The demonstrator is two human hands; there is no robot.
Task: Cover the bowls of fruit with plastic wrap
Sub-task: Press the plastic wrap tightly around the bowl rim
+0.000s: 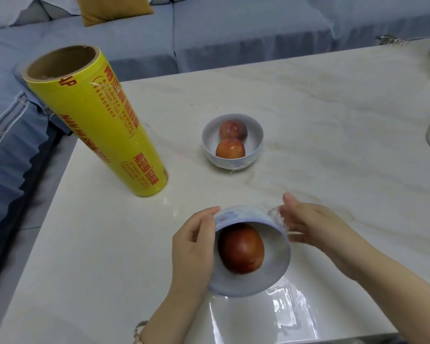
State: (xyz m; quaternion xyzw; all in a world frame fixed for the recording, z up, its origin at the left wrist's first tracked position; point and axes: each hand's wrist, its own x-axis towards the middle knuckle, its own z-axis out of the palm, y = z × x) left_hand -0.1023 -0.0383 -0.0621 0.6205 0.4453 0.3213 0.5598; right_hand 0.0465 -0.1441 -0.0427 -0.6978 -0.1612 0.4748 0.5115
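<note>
The near pale-blue patterned ceramic bowl [252,247] is tipped up off the white marbled worktop [320,120], mouth facing the camera, one dark red round fruit [241,248] sitting inside. The left hand [193,247] curls around its left wall, fingers closed on the rim. The right hand [308,223] presses a bunched edge of clear plastic wrap [276,216] against the outer wall, fingers partly closed on film and bowl. More film [288,309] trails loose on the worktop below; whether it's taut across the mouth is hard to say through the glare. The risk: tilted like this, the fruit could roll out if the film slips, or the wrap could tear where it's bunched. Well beyond, a second small white bowl [232,142] with two red fruits looks already wrapped. The tall yellow roll of wrap [97,120] stands upright at left.
</note>
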